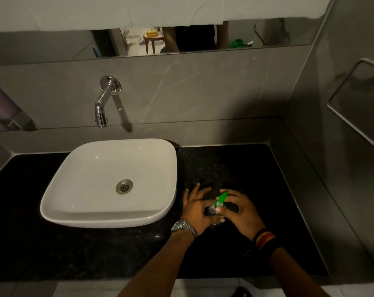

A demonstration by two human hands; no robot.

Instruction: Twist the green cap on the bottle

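dark speckled counter [256, 168] in a grey-tiled bathroom, dim light. both hands meet just right of the basin, over the stone.

right hand [243, 213] curls round a small clear bottle [214, 210] w/ a green cap or label [221, 197] – thumb pinching near the neck, fingers wrapped over the top, prob. to steady or work the cap. a black part sticks out toward the right under the fingers; can't tell what it is. left hand [195, 211] sits against the bottle's other side, fingers spread and fairly straight, reaching toward the basin – looks like it braces the bottle rather than gripping; whether the thumb closes on it is hidden. bottle is held low, just above or on the counter, can't tell which.

outward: metal watch [184, 228] on the left wrist, striped band [264, 237] on the right. white square basin [109, 183] just beside the left hand, 1 drain in its middle. chrome wall tap [103, 103] above it – soap dispenser [4, 108] far left, towel bar [353, 108] on the right wall, mirror strip [181, 39] up top.
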